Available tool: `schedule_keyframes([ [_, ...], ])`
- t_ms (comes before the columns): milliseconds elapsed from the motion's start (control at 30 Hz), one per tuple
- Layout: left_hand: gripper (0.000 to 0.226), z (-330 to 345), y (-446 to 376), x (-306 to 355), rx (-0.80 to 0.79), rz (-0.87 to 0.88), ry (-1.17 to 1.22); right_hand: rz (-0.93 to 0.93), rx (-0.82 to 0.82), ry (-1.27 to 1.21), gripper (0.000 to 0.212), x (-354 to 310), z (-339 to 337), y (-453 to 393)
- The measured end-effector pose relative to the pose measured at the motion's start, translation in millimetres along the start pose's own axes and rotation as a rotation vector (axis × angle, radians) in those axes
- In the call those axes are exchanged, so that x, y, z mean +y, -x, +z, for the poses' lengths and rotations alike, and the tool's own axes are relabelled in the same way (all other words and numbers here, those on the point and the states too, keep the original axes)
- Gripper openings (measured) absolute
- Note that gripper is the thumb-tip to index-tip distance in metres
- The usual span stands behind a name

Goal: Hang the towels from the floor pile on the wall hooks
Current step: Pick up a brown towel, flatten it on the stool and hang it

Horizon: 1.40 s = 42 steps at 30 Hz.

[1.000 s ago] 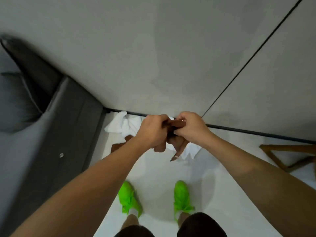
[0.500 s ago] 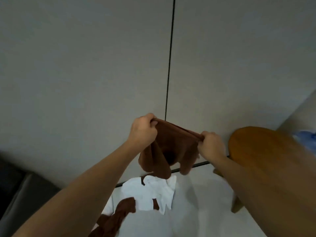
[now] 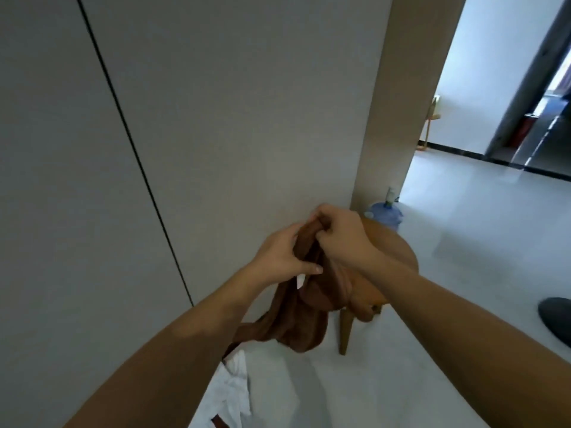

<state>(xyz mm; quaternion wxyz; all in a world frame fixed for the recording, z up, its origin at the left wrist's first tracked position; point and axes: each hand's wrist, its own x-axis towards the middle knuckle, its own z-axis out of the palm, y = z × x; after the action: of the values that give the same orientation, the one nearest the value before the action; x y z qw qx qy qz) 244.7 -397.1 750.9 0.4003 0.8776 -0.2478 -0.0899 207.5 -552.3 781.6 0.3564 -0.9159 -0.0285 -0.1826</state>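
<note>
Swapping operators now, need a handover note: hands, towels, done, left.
Left hand: holds the brown towel beside its white tag.
Right hand: grip bunched on the towel's top edge, held up near the wall.
White towels lie on the floor below; a wooden stool stands behind the hands.
Done: one towel lifted.
Left: no hooks in view; find them, hang this towel, then the rest.

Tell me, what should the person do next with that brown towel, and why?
Probably lift the brown towel higher and look up the wall for a hook. Both the left hand and the right hand grip its bunched top edge, and no hook shows in this view.
</note>
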Motion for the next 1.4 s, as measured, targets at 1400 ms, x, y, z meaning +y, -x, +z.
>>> schedule_keyframes([
  [1400, 0.015, 294, -485, 298, -0.12, 0.022, 0.647, 0.563, 0.051, -0.14, 0.045, 442, -345, -154],
])
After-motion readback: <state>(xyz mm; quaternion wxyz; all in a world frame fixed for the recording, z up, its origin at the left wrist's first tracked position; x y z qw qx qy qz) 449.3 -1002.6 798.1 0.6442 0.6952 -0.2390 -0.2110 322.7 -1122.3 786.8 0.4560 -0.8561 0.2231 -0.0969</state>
